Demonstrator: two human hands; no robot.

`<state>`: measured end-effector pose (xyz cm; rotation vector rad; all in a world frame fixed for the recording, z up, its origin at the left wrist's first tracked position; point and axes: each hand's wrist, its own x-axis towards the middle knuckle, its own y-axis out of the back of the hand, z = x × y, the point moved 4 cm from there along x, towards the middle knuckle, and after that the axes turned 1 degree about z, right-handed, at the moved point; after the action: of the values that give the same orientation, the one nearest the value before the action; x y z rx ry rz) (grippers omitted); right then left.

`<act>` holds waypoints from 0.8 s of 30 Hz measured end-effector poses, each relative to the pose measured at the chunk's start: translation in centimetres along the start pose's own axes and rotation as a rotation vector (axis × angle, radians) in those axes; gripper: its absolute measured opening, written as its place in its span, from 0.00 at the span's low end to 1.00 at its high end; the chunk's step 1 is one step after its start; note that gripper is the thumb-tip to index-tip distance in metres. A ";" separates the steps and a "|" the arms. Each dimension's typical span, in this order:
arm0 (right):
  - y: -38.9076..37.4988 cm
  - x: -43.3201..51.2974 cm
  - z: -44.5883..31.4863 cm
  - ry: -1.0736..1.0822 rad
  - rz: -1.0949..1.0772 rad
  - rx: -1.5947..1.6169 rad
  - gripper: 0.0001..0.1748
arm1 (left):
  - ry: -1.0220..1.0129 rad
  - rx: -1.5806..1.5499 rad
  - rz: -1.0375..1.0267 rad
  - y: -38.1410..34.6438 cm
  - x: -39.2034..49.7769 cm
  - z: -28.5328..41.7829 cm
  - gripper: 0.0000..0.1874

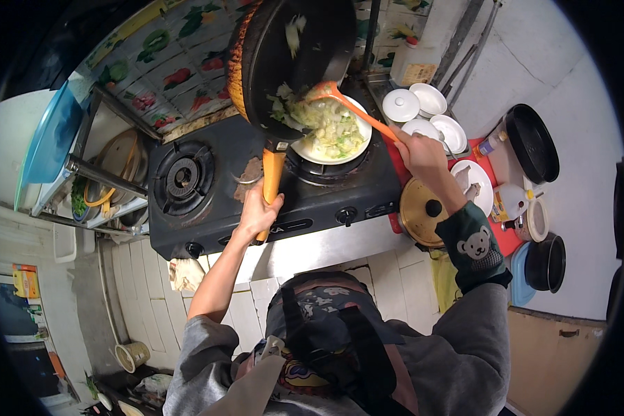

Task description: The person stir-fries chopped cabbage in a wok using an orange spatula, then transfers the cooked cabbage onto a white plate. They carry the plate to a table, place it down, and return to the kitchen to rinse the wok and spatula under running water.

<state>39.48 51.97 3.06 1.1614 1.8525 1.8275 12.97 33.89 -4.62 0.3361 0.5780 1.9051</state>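
My left hand (260, 209) grips the orange handle of a dark wok (301, 47), which is tipped on its side above the gas stove (218, 135). My right hand (423, 156) holds an orange spatula (364, 115), its head at the wok's lower rim among chopped cabbage (330, 130). Much of the cabbage lies on a white plate (365, 145) that sits over the right burner, and some still clings inside the wok. A few pale pieces stick higher up on the wok's dark inner wall.
The bare left burner (183, 177) is beside the wok. To the right stand a gold-lidded pot (421, 213), white lidded dishes (400, 105), a plate with fish pieces (486, 195), a plastic bottle (509, 200) and black pans (546, 262). A metal rack (109, 182) stands at left.
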 end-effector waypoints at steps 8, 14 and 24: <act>1.4 -4.7 -0.3 -0.054 -0.029 0.023 0.17 | -0.015 0.027 -0.014 0.2 0.8 -0.7 0.18; 3.6 -2.4 -0.7 -0.044 0.115 0.183 0.19 | -0.185 -0.004 0.004 -0.1 1.2 -0.2 0.11; -3.7 7.6 -6.1 -0.327 0.179 1.427 0.20 | 0.015 -0.253 -0.123 -1.1 1.2 1.7 0.08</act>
<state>29.12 53.54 2.99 1.8281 2.8226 0.0095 14.14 35.75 -3.84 0.1193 0.3531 1.8369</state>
